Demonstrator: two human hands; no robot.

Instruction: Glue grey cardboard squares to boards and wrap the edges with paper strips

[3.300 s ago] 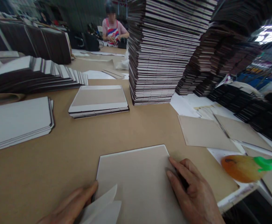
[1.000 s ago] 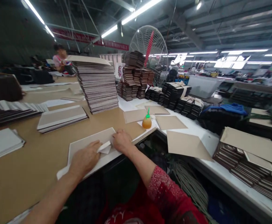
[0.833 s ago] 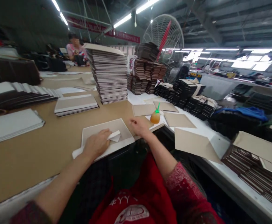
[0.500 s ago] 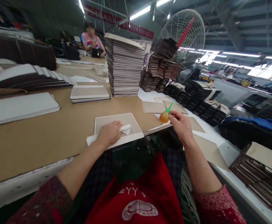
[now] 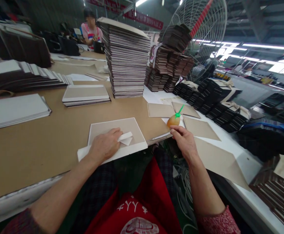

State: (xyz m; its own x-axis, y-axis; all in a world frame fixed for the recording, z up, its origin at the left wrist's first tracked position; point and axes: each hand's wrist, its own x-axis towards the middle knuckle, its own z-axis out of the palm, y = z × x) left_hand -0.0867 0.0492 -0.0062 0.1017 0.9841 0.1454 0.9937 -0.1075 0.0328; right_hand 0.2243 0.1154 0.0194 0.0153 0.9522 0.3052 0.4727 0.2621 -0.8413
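A grey board with a white border point(image 5: 132, 128) lies at the table's near edge. My left hand point(image 5: 105, 146) rests on it with the fingers curled over a folded white paper slip point(image 5: 126, 138), pressing it to the board. To the right, my right hand point(image 5: 184, 141) reaches forward with the fingers stretched out. Its fingertips touch the base of a small orange glue bottle with a green nozzle point(image 5: 173, 121) and are not wrapped round it.
A tall stack of boards point(image 5: 126, 58) stands behind, with a low stack point(image 5: 85, 94) to its left and white sheets point(image 5: 15, 110) at far left. Loose grey cards point(image 5: 159, 110) and dark bundles point(image 5: 215, 97) lie to the right. Another person point(image 5: 90, 27) sits far back.
My right hand left the board's right edge and went right to the glue bottle. The left hand stayed on the board with the slip. The view lifted and swung.
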